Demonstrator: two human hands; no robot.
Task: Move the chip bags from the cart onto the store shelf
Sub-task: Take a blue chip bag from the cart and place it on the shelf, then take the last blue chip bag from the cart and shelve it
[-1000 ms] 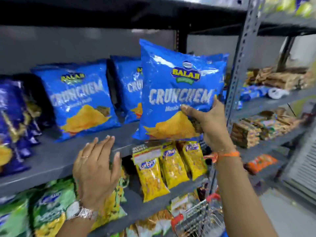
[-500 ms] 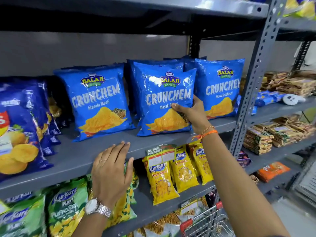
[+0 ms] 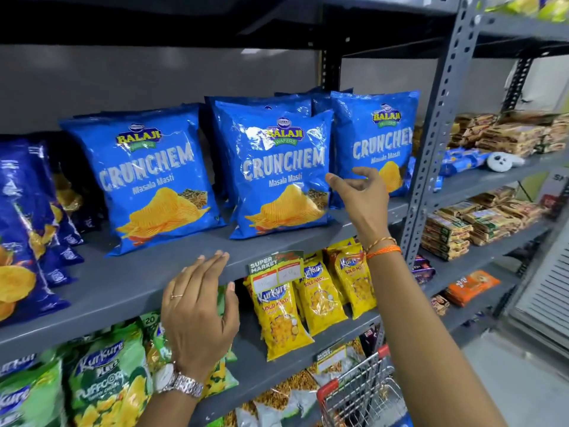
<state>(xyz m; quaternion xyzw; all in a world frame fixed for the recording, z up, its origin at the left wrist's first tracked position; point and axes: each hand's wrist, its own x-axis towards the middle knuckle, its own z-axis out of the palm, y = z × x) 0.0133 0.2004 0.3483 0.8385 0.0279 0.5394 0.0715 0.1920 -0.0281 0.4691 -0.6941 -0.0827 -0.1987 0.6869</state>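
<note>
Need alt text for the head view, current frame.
Right hand, open, hovers beside the middle glossy blue Crunchem chip bag standing on the grey metal shelf. Left hand rests on the shelf's front edge; red-rimmed wire cart below.

The left hand (image 3: pixel 197 306) wears a thin ring and silver watch; the right hand (image 3: pixel 363 195), orange wrist threads.

Blue chip bags (image 3: pixel 277 171), yellow wafer print; grey shelf (image 3: pixel 123 282); red-rimmed cart (image 3: pixel 354 392).
</note>
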